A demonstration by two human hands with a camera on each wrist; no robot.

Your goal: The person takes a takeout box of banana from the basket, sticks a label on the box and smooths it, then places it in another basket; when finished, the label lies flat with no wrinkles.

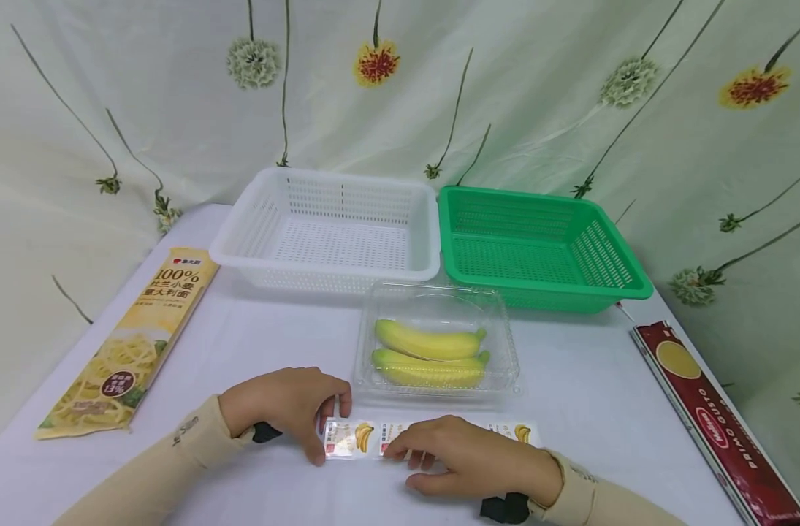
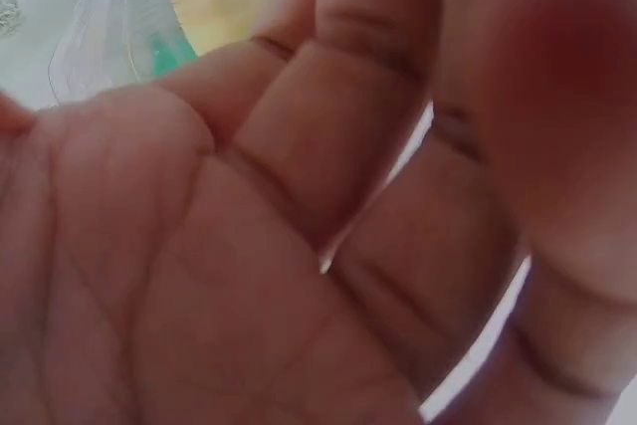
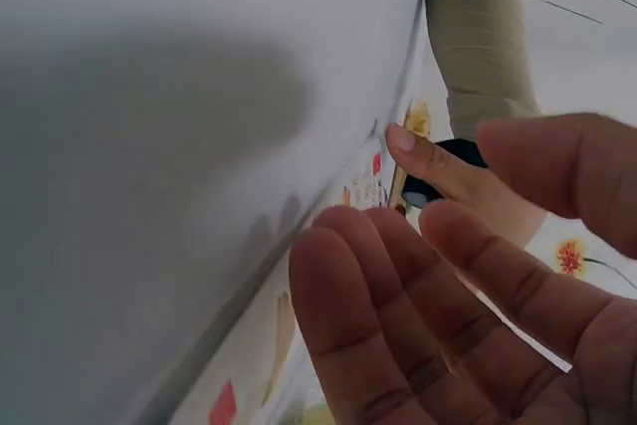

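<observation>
Below clear box [image 1: 500, 321], head: label strip [image 1: 367, 440] on table [image 1: 261, 336]; likely light, bendy, slick; take end edges.
Strip axis: left-right, ends pointing sideways.
Left hand [image 1: 294, 409]: thumb and fingers apart at left end.
Right hand [image 1: 468, 454]: loose over middle.
Left wrist: strip unseen.
Right wrist: thumb apart from fingers; contact unclear.

Clear box [image 1: 507, 347] blocks beyond label strip [image 1: 350, 440], free gap toward noodle packet [image 1: 131, 342]

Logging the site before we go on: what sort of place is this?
Probably a makeshift indoor tabletop workspace, though the wider room isn't visible. The floral cloth hanging as a backdrop, the white tabletop and the green basket set out on it suggest that.
</observation>
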